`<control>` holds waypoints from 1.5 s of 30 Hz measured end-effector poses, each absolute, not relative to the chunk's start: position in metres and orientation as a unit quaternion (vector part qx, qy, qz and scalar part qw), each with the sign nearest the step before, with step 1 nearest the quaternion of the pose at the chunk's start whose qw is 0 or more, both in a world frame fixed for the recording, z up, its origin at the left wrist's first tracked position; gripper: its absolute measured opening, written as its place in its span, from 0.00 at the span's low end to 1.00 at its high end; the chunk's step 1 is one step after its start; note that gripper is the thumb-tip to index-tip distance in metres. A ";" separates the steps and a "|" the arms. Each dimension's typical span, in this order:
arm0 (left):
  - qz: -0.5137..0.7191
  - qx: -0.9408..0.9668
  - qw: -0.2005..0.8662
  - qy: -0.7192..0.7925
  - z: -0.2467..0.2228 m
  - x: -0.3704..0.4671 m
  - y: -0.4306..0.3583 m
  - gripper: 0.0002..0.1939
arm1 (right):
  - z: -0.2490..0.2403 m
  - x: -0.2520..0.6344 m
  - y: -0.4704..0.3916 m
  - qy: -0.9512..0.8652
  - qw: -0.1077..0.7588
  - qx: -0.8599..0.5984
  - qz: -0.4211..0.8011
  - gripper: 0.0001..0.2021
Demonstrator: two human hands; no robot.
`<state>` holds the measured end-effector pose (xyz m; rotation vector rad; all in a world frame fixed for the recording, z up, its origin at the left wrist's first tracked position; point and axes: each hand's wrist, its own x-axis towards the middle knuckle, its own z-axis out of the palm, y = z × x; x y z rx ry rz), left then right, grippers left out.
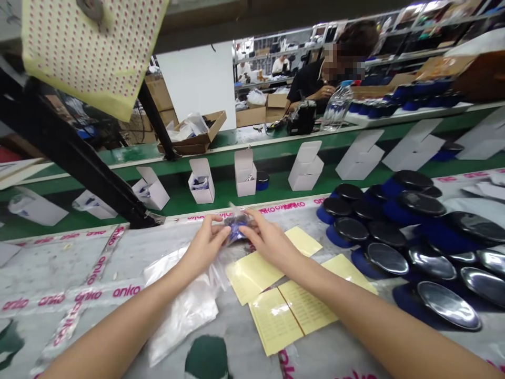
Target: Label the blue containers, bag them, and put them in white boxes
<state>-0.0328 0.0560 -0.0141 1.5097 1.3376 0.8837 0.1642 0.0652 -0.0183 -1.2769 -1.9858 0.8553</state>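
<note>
Between my two hands is a small blue, dark-topped item in a clear plastic bag (237,230). My left hand (207,237) pinches its left side, and the fingers of my right hand (270,239) close on its right side. Loose clear plastic bags (183,310) lie in a pile below my left hand. Under my right hand and forearm are yellow sticker sheets (276,316), partly overlapping. Many round blue items with glossy black tops (389,258) crowd the table to the right.
Open white boxes (201,181) stand in a row on the green conveyor (276,190) beyond the table; some hold bagged items. A dark post (79,147) rises at left, with a dotted yellow sheet (94,52) hanging above. Across the line a person (311,79) sits near a water bottle (337,108).
</note>
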 end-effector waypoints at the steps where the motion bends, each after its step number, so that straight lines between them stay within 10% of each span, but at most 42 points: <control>1: 0.360 0.594 0.466 0.548 -0.012 -0.032 0.059 0.17 | -0.017 0.162 0.070 -0.747 0.307 -0.488 0.332 0.23; 6: 0.351 0.561 0.541 0.520 -0.009 -0.031 0.066 0.30 | -0.008 0.158 0.084 -0.785 0.275 -0.444 0.333 0.30; 10: 0.342 0.573 0.510 0.543 -0.005 -0.031 0.065 0.19 | 0.002 0.160 0.091 -0.801 0.242 -0.456 0.303 0.12; 16: 0.338 0.586 0.480 0.558 0.015 -0.034 0.068 0.15 | 0.022 0.164 0.098 -0.804 0.224 -0.495 0.241 0.16; 19: 0.358 0.569 0.516 0.531 0.022 -0.035 0.071 0.13 | 0.026 0.158 0.092 -0.859 0.142 -0.444 0.211 0.36; 22: 0.433 0.561 0.511 0.487 0.028 -0.041 0.068 0.16 | 0.024 0.149 0.083 -0.887 0.060 -0.416 0.189 0.30; 28: 0.333 0.670 0.394 0.534 0.017 -0.067 0.052 0.16 | 0.048 0.154 0.103 -0.875 0.057 -0.434 0.207 0.12; 34: 0.191 0.765 0.250 0.562 -0.016 -0.066 0.045 0.19 | 0.069 0.142 0.179 -0.814 0.262 -0.519 0.012 0.22; 45: 0.231 0.769 0.194 0.564 -0.008 -0.079 0.041 0.13 | 0.011 0.137 0.200 -0.861 0.195 -0.466 -0.058 0.21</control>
